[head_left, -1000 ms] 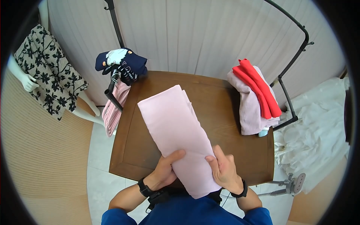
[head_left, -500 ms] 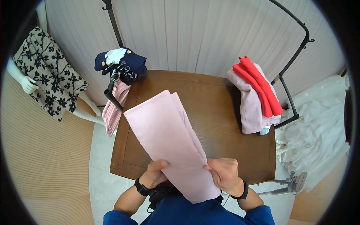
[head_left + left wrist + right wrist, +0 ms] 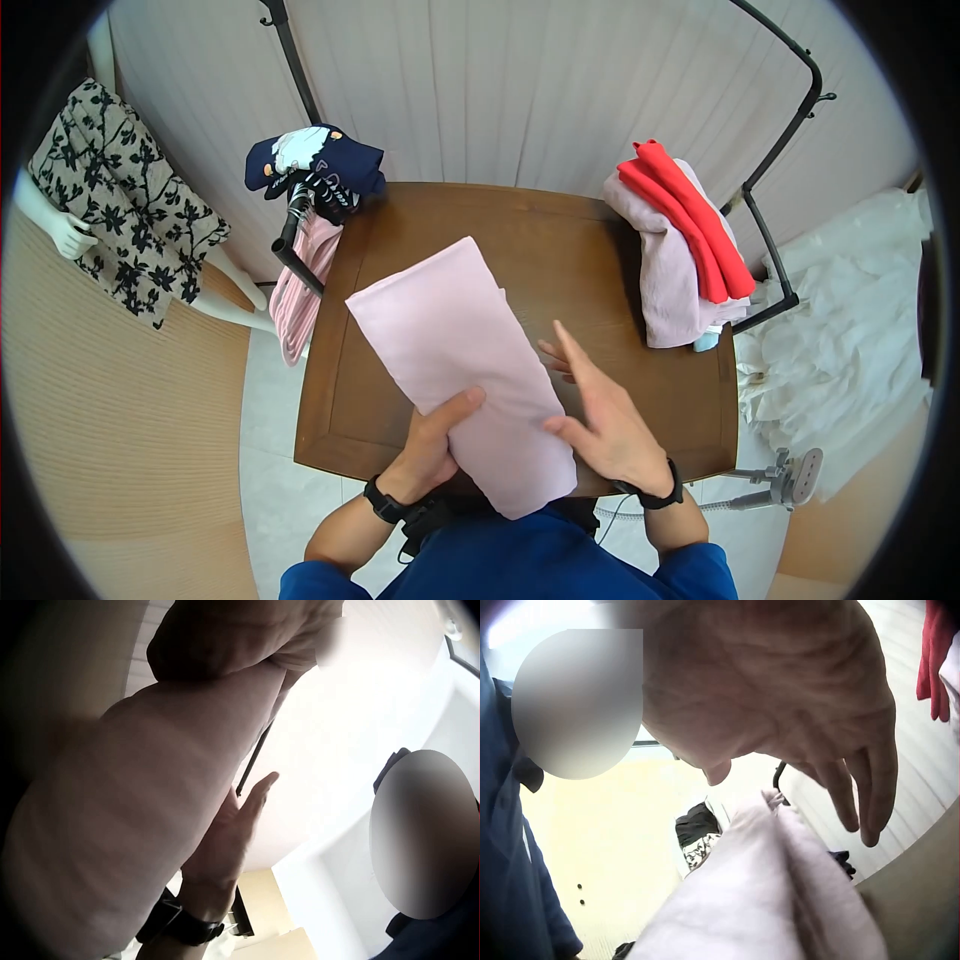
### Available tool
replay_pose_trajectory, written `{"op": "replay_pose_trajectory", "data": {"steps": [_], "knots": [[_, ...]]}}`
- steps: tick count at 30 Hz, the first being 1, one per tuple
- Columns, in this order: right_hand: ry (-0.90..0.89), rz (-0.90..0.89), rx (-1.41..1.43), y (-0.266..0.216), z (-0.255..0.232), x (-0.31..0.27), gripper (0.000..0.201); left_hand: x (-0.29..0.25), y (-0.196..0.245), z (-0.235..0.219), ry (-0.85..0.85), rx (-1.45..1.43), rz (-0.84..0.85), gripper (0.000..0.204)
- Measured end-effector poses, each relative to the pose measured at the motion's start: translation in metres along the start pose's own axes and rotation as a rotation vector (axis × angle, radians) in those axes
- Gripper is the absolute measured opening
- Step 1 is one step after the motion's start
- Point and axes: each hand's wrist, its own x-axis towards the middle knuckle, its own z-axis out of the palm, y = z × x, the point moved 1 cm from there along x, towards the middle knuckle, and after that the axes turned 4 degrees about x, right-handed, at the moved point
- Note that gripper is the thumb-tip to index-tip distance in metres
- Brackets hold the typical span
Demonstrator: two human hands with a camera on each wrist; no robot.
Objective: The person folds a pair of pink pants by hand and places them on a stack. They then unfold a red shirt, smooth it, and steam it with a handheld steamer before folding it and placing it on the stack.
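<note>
A folded pale pink cloth (image 3: 460, 370) hangs at a slant above the near part of the brown table. My left hand (image 3: 432, 445) grips its left edge, thumb on top and the fingers hidden beneath. Just off the cloth's right side is my right hand (image 3: 610, 425), its fingers extended and apart from the fabric. In the left wrist view the cloth (image 3: 142, 802) fills the left side, with the right hand (image 3: 225, 840) beyond it. The right wrist view has the right hand (image 3: 780, 697) above the cloth (image 3: 742, 900), holding nothing.
The brown table (image 3: 400, 220) bears a pile at right with red cloth (image 3: 690, 225) over pink fabric (image 3: 665, 285). Dark clothes (image 3: 345, 165) and striped pink fabric (image 3: 305, 290) hang on a black rack at left. A mannequin's floral skirt (image 3: 130, 200) and white ruffled fabric (image 3: 840, 350) flank the table.
The right hand has let go of the cloth's right edge and opened beside it. The left hand keeps its grip, and the cloth has shifted slightly right and up since half a second ago.
</note>
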Motion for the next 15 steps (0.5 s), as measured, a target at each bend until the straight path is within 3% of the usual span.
{"op": "replay_pose_trajectory", "data": {"steps": [2, 7, 15], "knots": [[-0.018, 0.054, 0.067, -0.002, 0.009, 0.005, 0.073, 0.000, -0.006, 0.002, -0.059, 0.034, 0.062, 0.055], [-0.078, 0.166, 0.126, 0.003, 0.011, 0.017, 0.044, -0.002, -0.011, 0.001, -0.105, 0.017, 0.059, 0.054], [0.024, 0.074, 0.250, 0.018, 0.024, 0.011, 0.042, -0.003, -0.007, -0.001, -0.168, -0.002, -0.008, 0.055]]}}
